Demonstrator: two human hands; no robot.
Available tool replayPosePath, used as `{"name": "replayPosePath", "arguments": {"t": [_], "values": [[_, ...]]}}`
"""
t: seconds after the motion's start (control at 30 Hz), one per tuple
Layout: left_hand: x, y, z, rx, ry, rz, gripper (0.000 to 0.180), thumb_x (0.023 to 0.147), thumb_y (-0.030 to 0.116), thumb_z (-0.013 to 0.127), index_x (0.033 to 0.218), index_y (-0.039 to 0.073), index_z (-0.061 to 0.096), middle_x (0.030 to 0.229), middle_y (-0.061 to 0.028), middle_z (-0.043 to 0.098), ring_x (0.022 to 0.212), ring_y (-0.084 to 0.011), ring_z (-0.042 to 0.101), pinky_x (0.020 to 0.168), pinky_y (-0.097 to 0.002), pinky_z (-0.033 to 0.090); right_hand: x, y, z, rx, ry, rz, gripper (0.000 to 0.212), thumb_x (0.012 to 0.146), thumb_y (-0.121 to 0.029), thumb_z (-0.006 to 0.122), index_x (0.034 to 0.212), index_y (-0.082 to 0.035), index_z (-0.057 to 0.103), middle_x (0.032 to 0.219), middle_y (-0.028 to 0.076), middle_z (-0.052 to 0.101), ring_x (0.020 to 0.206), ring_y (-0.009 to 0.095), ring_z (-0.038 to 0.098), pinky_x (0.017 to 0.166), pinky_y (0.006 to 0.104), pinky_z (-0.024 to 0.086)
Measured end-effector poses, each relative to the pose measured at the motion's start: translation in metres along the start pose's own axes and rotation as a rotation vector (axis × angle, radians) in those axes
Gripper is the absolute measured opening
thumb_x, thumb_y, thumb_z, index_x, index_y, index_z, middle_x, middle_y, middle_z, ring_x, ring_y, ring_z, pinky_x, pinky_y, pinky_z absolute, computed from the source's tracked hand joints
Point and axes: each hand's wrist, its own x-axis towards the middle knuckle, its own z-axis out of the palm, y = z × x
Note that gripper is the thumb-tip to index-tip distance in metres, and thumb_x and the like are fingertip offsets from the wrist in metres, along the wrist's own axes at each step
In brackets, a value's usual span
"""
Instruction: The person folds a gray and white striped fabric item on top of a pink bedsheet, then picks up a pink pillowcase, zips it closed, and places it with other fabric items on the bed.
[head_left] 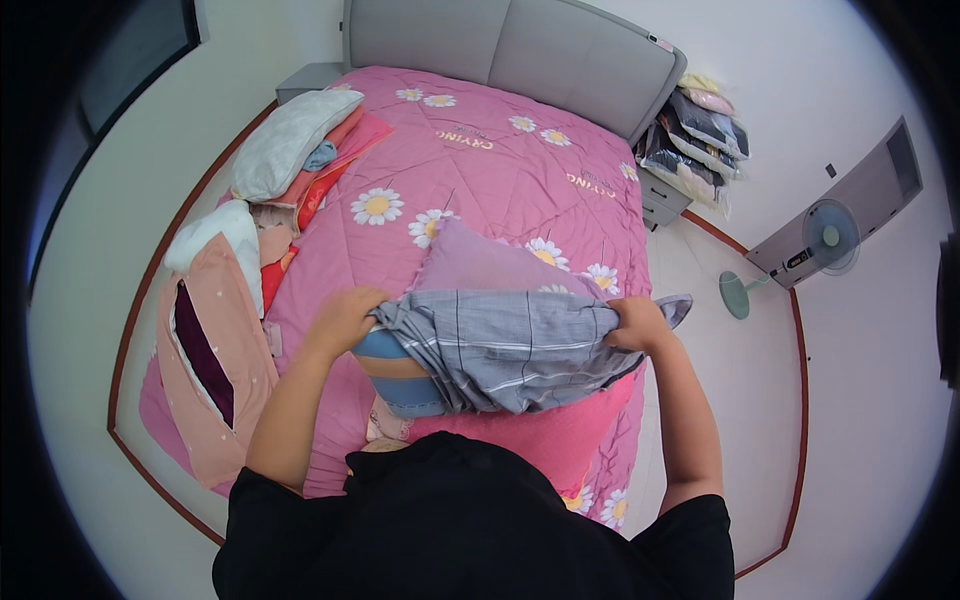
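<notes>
A grey-blue checked cloth (pixel 510 340) spans the space between my hands, above the near part of the bed. My left hand (pixel 350 318) is closed on its left end, and my right hand (pixel 637 325) grips the right end, where a corner sticks out. Showing from under the cloth's left side is a blue and tan striped padded piece (pixel 395 375); the cloth hides the rest of it. Just beyond lies a lilac pillow (pixel 485 258), partly covered. Bright pink fabric (pixel 565 435) rests on the near side, below the cloth.
A pink daisy-patterned quilt (pixel 350 255) covers the bed before a grey headboard (pixel 430 40). Along the left edge lie a white pillow (pixel 295 140), folded fabrics and a peach cover (pixel 235 345). Bagged bedding (pixel 695 140) tops the right nightstand (pixel 660 200); a fan (pixel 735 295) stands right.
</notes>
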Motion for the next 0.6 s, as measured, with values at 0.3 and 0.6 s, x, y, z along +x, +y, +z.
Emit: {"name": "replayPosePath", "arguments": {"t": [0.3,0.6], "values": [[-0.002,-0.025,-0.015,-0.007,0.118,-0.172,0.016,0.063,0.002,0.048,0.078,0.003,0.054,0.075,-0.0129,0.054,0.074,-0.0322,0.051,0.062,-0.0373,0.04,-0.011,0.019,-0.01,0.123,-0.226,0.216,0.037,0.041,-0.017,0.063,0.076,-0.004,0.061,0.072,0.016,0.059,0.072,0.032,0.057,0.064,0.0352,0.045],[0.001,-0.012,0.055,-0.022,0.406,-0.281,0.025,0.064,0.007,0.055,0.088,0.001,0.05,0.083,-0.0151,0.053,0.079,-0.0321,0.05,0.068,-0.0377,0.04,-0.016,0.036,0.066,-0.057,-0.056,0.195,0.048,0.044,-0.028,0.064,0.087,-0.008,0.059,0.078,0.013,0.061,0.079,0.029,0.057,0.075,0.038,0.039]]}}
